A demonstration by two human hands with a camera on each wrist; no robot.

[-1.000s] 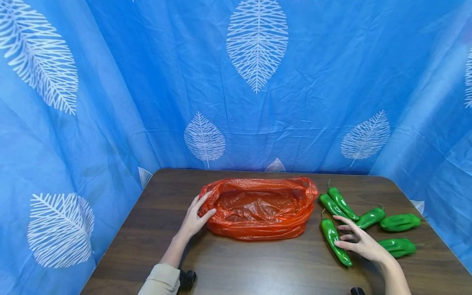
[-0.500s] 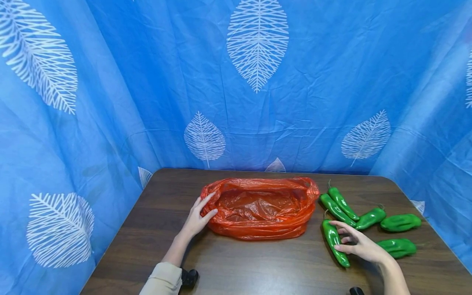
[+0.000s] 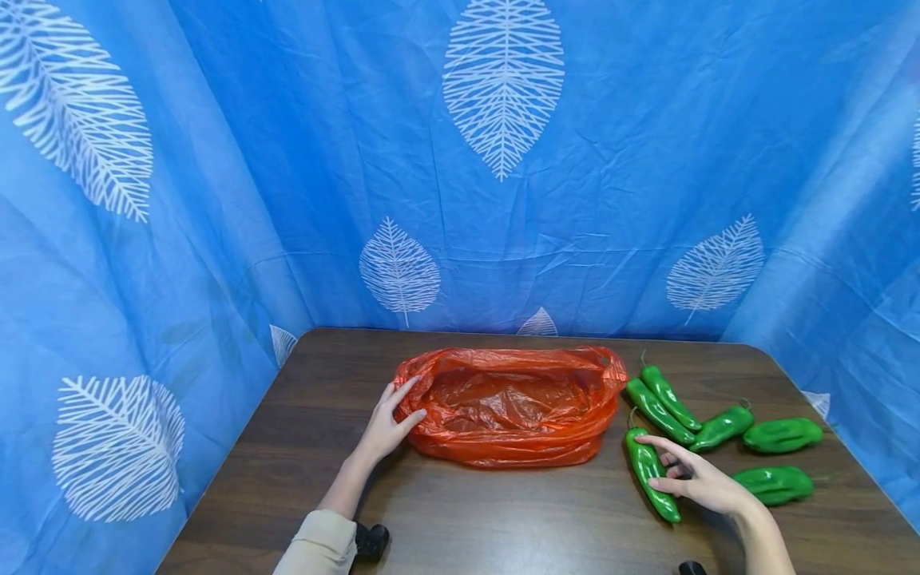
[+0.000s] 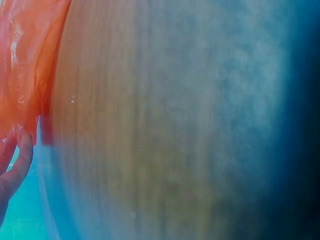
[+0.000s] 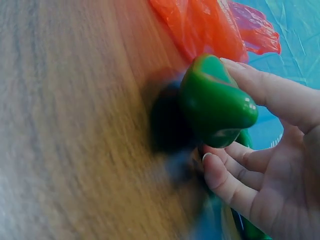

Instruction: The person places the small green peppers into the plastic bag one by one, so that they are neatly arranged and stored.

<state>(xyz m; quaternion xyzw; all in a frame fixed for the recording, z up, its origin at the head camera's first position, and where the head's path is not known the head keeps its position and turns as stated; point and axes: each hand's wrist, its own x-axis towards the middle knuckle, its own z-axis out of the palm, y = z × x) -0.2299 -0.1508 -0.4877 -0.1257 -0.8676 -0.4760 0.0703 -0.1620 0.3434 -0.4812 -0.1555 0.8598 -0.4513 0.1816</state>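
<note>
A red plastic bag (image 3: 503, 451) lies on the table with its mouth spread wide. The left hand (image 3: 386, 425) touches the bag's left end, index finger and thumb straight and apart; fingertips (image 4: 24, 145) meet the plastic in the left wrist view. A long green pepper (image 3: 650, 479) lies right of the bag, between the thumb and fingers of the right hand (image 3: 707, 481). In the right wrist view, this pepper's blunt end (image 5: 215, 102) faces the camera. Part of the pepper's far side is hidden there.
More green peppers lie at the right: two side by side (image 3: 657, 411), one angled (image 3: 721, 429), one farther right (image 3: 782, 435), and one behind the right hand (image 3: 779, 485). A blue curtain (image 3: 503, 263) with white leaves stands behind the brown table (image 3: 503, 519).
The left hand and bag have shifted slightly right. The right hand has slid a little left and closer, and the pepper beside its fingers has turned slightly.
</note>
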